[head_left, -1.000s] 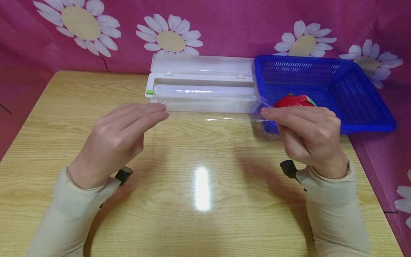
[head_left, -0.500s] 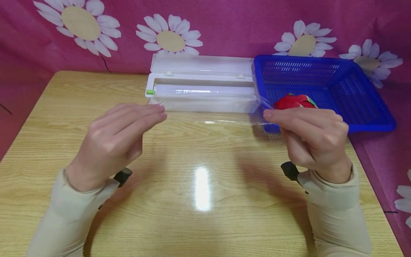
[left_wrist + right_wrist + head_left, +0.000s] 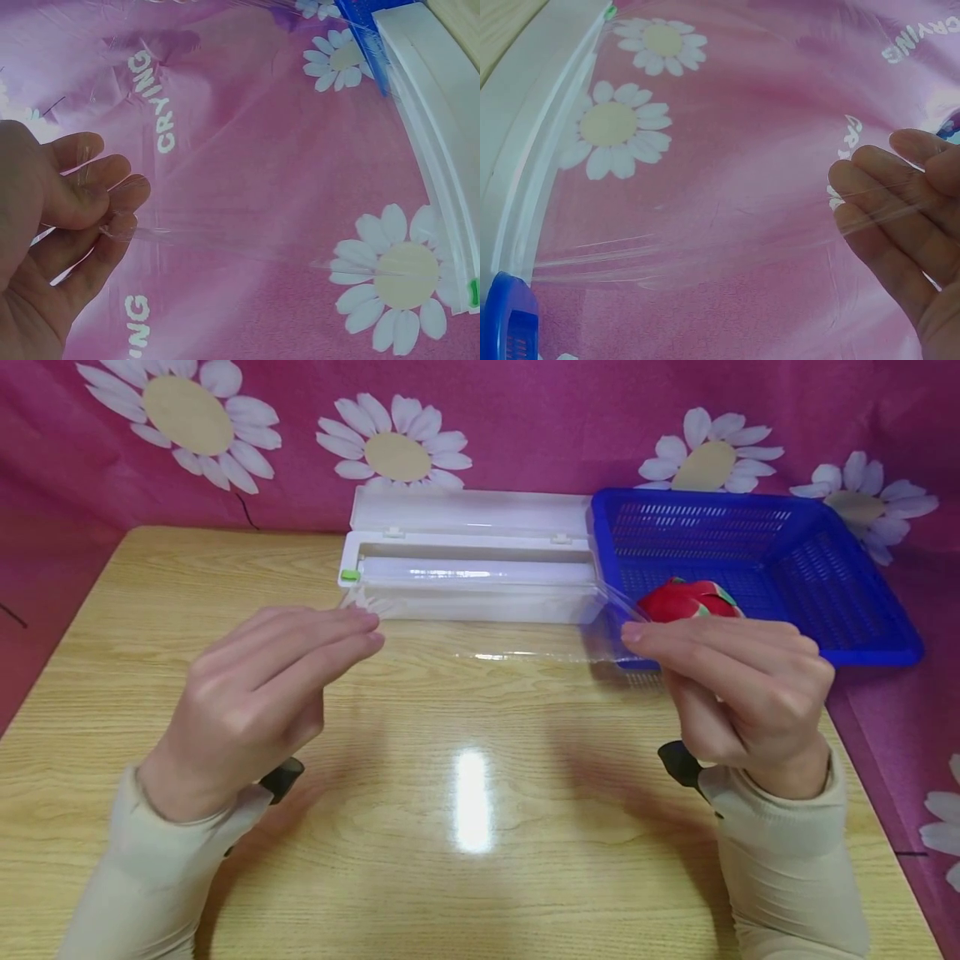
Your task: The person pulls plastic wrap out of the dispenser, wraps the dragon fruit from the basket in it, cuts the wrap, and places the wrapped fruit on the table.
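Both hands are raised above the middle of the wooden table [image 3: 150,635], each pinching one front corner of a sheet of clear cling film [image 3: 495,635] drawn out toward the person from the white dispenser box [image 3: 472,581]. The left hand [image 3: 255,693] has its fingers extended forward and pressed together; the left wrist view confirms the thumb and fingertips [image 3: 112,202] nip the film's left corner, the film puckering at the grip. The right hand [image 3: 738,689] points leftward with fingers closed against the thumb on the right corner; in the right wrist view the film lies stretched across the fingers [image 3: 885,202]. The film runs taut between the two hands, its front edge showing as a thin glinting line, and remains joined to the roll inside the box. The box sits along the table's far edge, at its centre, with its lid [image 3: 472,510] standing open against the pink flowered backdrop [image 3: 525,418]; a small green slider [image 3: 349,575] rests at the left end of the box's slot. A blue plastic basket [image 3: 862,593] stands at the far right corner of the table, just beside the box, and holds a red object [image 3: 686,597] with green and white markings, partly hidden behind the right hand. Cream sleeves cover both forearms.
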A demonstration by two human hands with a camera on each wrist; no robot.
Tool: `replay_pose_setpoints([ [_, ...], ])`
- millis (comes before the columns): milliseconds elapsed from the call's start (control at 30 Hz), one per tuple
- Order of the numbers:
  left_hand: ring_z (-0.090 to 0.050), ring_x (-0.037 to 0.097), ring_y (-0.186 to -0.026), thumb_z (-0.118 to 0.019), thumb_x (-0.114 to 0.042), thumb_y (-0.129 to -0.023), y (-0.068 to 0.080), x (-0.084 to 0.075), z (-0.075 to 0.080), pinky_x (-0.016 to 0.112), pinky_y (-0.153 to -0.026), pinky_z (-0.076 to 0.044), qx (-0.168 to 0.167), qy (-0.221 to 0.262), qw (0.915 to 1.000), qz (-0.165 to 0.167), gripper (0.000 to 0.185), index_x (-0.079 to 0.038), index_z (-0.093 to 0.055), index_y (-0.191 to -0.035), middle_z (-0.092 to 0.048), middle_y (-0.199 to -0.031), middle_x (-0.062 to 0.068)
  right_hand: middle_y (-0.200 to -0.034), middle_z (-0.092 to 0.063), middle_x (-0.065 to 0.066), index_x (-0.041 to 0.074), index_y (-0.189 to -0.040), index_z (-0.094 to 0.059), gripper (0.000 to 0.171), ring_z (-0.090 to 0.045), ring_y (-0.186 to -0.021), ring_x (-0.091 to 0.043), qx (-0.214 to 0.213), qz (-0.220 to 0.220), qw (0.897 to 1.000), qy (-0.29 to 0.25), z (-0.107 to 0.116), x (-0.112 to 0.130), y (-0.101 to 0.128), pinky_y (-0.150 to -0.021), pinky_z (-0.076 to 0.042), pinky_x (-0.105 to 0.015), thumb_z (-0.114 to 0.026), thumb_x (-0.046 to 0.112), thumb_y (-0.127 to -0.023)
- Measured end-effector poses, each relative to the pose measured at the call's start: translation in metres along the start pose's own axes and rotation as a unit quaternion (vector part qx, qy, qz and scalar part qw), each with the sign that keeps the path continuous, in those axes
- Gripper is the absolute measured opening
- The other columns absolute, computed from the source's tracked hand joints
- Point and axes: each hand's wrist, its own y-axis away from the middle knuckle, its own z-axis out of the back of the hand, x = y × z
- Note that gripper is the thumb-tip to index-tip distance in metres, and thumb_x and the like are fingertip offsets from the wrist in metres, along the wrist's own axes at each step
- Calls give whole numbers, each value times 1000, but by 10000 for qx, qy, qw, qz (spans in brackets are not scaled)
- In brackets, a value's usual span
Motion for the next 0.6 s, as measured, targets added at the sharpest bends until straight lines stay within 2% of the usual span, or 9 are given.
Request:
replay_pose_setpoints([
  [267, -77, 35, -96, -56, 19, -87, 0, -3, 2, 45, -94, -62, -200, 113, 9997, -122, 39, 0, -78, -113, -80, -109, 17, -75, -77, -22, -4, -76, -80, 21, -76, -66, -31, -140, 5, 9998, -173, 3, 0, 3, -84, -64, -28, -61, -5, -84],
  [400, -77, 36, -96, -58, 17, -88, 0, -4, 3, 44, -96, -61, -274, 92, 9995, -160, 36, 0, -79, -112, -80, -108, 17, -75, -77, -22, -4, -74, -80, 21, -77, -67, -31, -241, -18, 9995, -226, 5, -2, 8, -83, -65, -28, -61, -7, -83],
  [600, -77, 37, -94, -56, 12, -92, -1, -6, 5, 48, -90, -62, -384, 134, 9990, -205, 31, 1, -79, -110, -80, -107, 18, -72, -76, -23, -5, -71, -79, 22, -76, -64, -32, -431, -12, 9988, -229, 4, 2, 7, -80, -65, -28, -60, -8, -82],
])
